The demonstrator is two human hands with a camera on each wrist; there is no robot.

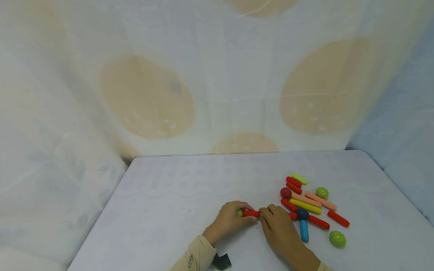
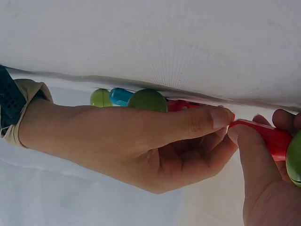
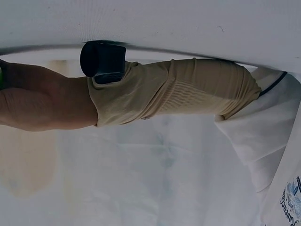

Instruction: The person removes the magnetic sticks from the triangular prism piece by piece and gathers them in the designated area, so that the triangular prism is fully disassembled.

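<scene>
The white table (image 1: 162,195) lies bare across its whole left half, up to the far edge by the patterned curtain (image 1: 145,98) and out to its left edge. Near the front edge, the left hand (image 1: 228,220) curls its fingers round the left part of a red stick (image 1: 251,213) that lies flat on the table, with a small green ball (image 1: 239,213) at the stick's left end under the fingertips. The right hand (image 1: 278,227) meets it from the other side, thumb and finger pinching the stick's right end, so the stick spans the gap between the two hands. Right of the hands the loose pieces cluster: five more red sticks, two pink ones, two yellow-green ones and one blue stick (image 1: 304,230), plus a red ball (image 1: 286,193), a dark blue ball (image 1: 302,214) and two green balls (image 1: 337,238). Past them bare table runs to the right edge.
</scene>
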